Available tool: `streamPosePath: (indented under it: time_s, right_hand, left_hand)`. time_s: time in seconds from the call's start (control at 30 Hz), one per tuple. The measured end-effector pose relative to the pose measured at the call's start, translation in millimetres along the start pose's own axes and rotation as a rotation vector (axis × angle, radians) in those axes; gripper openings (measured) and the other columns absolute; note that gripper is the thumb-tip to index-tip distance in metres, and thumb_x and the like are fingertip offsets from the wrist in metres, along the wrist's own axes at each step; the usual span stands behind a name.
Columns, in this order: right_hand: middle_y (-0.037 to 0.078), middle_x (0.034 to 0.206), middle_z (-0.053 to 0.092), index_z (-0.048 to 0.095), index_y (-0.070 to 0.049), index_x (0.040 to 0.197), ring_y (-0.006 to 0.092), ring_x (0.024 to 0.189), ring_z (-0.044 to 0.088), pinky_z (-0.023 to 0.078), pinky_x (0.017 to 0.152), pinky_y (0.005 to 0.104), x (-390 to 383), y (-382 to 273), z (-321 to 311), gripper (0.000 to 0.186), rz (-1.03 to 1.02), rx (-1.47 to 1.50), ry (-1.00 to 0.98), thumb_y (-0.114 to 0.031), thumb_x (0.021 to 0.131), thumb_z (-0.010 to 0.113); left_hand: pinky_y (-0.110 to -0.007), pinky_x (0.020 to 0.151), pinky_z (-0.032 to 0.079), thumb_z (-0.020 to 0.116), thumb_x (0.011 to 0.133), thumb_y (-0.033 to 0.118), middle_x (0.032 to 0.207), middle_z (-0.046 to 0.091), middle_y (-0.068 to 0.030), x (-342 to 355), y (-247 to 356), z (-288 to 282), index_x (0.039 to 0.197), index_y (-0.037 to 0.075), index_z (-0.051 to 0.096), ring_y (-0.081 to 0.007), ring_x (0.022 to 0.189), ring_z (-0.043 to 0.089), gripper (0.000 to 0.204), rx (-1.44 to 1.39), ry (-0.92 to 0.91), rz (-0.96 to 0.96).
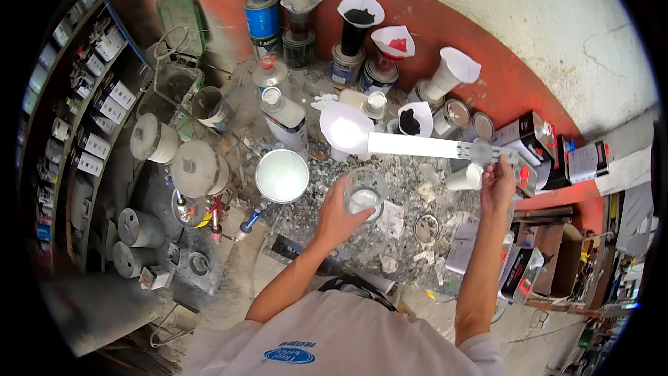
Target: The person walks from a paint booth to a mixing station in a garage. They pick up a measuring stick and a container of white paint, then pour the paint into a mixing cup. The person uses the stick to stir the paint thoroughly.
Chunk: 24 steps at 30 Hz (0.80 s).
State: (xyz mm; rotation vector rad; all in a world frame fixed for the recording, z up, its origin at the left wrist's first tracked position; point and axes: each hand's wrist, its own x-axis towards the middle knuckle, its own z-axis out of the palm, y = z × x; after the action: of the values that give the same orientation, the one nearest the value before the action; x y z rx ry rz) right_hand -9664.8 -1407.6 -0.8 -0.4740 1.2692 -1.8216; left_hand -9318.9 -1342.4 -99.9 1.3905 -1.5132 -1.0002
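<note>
Back wall: a brick-red painted band on the wall (431, 28) curves across the top; rough pale plaster lies above it.
Desk: the desk (435, 170) fills the middle, grey and crusted with splattered, flaking paint.
Shelving: the shelf (78, 108) bends along the left edge, cut off by the dark lens rim; its boxes blur in shadow.
Paper-lined cups: flared white cups (362, 12) stand on tins across the upper middle, some stained black or red.
Lidded pots: two round, dust-grey pots (202, 168) sit left of centre.
Wide tin: a round tin (282, 176) left of centre shows a smooth, pale inside.
Strip: a long, flat white strip (417, 145) with dark marks runs right of centre, its left end by a glare-washed white cup (346, 127); the marks are too small to make out.
Right hand: the fingers of the right hand (499, 179) pinch the strip's right end; a translucent round thing there is hard to identify.
Clear cup: at centre, a see-through tapered cup (365, 179) has whitish contents low inside, their depth unclear.
Left hand: the fingers of the left hand (341, 214) curl around the clear cup, partly hidden behind it.
</note>
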Motion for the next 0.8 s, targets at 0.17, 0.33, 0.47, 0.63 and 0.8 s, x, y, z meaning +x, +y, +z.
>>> streamPosePath:
  time_s: [0.17,0.33,0.47,0.63,0.8]
  right_hand:
    - [0.001,0.074,0.062,0.060,-0.005,0.096,0.0090,0.061,0.058,0.045,0.053,0.0222,-39,-56,-6,0.013,-0.342,-0.237,-0.155,-0.018,0.100,0.059]
    - [0.001,0.080,0.062,0.063,-0.001,0.101,0.0083,0.063,0.057,0.047,0.058,0.0232,-96,-64,17,0.013,-0.504,-0.623,-0.241,-0.014,0.098,0.061]
    - [0.002,0.077,0.063,0.061,0.000,0.093,0.0073,0.065,0.060,0.048,0.058,0.0210,-111,-40,14,0.011,-0.333,-0.731,-0.391,-0.011,0.097,0.064]
    - [0.003,0.083,0.067,0.064,0.000,0.101,0.0072,0.073,0.062,0.050,0.064,0.0226,-91,-24,-20,0.013,-0.147,-0.466,-0.270,-0.013,0.098,0.062]
    - [0.007,0.089,0.070,0.063,0.002,0.111,0.0106,0.075,0.066,0.052,0.063,0.0229,-48,69,-128,0.028,0.008,-0.445,0.165,-0.014,0.089,0.071]
  left_hand:
    - [-0.044,0.102,0.043,0.086,0.066,0.014,0.130,0.055,-0.0204,5,14,8,0.136,0.003,0.045,-0.0395,0.121,0.053,0.082,-0.027,-0.055,0.057]
    - [-0.043,0.104,0.042,0.085,0.063,0.008,0.131,0.055,-0.0182,-1,24,30,0.136,0.006,0.047,-0.0375,0.124,0.052,0.083,-0.090,-0.211,0.086]
    - [-0.041,0.105,0.043,0.085,0.061,0.006,0.131,0.057,-0.0160,-15,38,52,0.137,0.007,0.047,-0.0335,0.124,0.054,0.085,-0.100,-0.391,0.064]
    - [-0.037,0.104,0.044,0.087,0.064,0.005,0.132,0.057,-0.0110,-30,28,72,0.138,0.005,0.043,-0.0229,0.123,0.056,0.086,-0.240,-0.517,-0.030]
    - [-0.038,0.107,0.042,0.088,0.064,0.002,0.135,0.054,-0.0126,-34,15,75,0.141,0.004,0.036,-0.0229,0.126,0.053,0.092,-0.328,-0.538,-0.093]
